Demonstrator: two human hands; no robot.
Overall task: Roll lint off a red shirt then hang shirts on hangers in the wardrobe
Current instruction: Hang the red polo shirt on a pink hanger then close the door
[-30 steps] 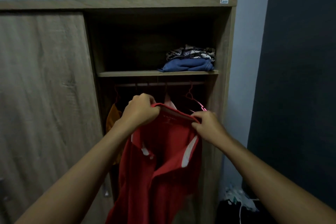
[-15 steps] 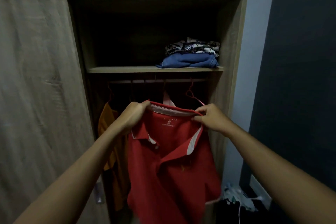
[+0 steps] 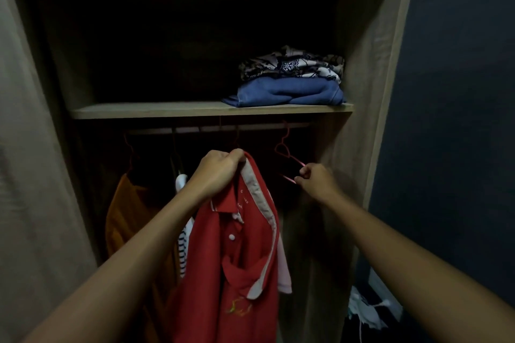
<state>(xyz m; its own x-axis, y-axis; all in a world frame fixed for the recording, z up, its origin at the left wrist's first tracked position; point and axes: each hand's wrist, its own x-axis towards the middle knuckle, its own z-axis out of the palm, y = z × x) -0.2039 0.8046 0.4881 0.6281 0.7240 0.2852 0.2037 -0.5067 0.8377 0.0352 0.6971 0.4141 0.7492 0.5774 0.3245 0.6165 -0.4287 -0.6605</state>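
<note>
Head view: left grip clutches one red shirt; right grip pinches one pink hanger.

The red shirt under the left hand is showing a pale pinkish-white collar lining, a white button and a small yellow-orange emblem low on its front, while the pink hanger at the right hand is standing out against the dark. Left of the left hand, an orange garment and a black-and-white striped garment are hanging. Above both hands, a plain blue garment is lying beneath a black-and-cream patterned cloth on the pale wood-grain shelf.
</note>
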